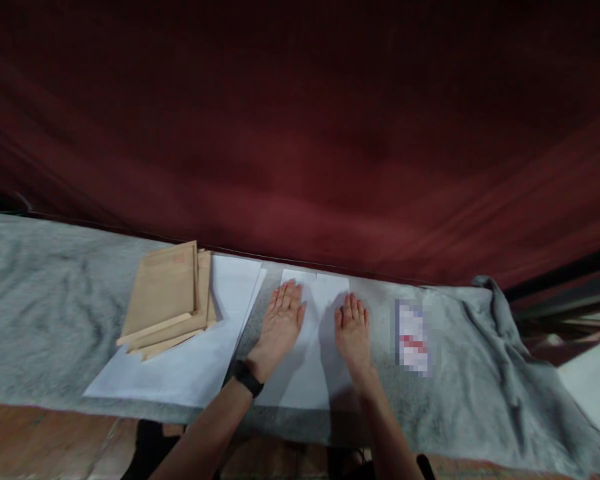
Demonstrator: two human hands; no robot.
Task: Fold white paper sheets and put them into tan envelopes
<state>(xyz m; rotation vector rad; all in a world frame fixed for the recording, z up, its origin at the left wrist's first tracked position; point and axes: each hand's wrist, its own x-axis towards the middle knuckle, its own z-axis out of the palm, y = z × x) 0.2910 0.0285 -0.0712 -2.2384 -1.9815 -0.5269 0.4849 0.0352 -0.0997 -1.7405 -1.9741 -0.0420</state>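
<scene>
head | left hand, right hand at paper edges | envelopes apart, left

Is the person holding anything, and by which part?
Nothing seems gripped: the left hand and right hand lie flat over the paper, neither curled around an edge.

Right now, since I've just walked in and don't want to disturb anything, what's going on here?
A person's bare left hand and right hand lie flat, palms down, on either side of a white rectangular paper sheet spread on wrinkled grey cloth. Neither hand grips anything. To the left, a pile of flat brown paper envelopes sits on more white sheets; to the right lies an item too blurred to identify.
</scene>
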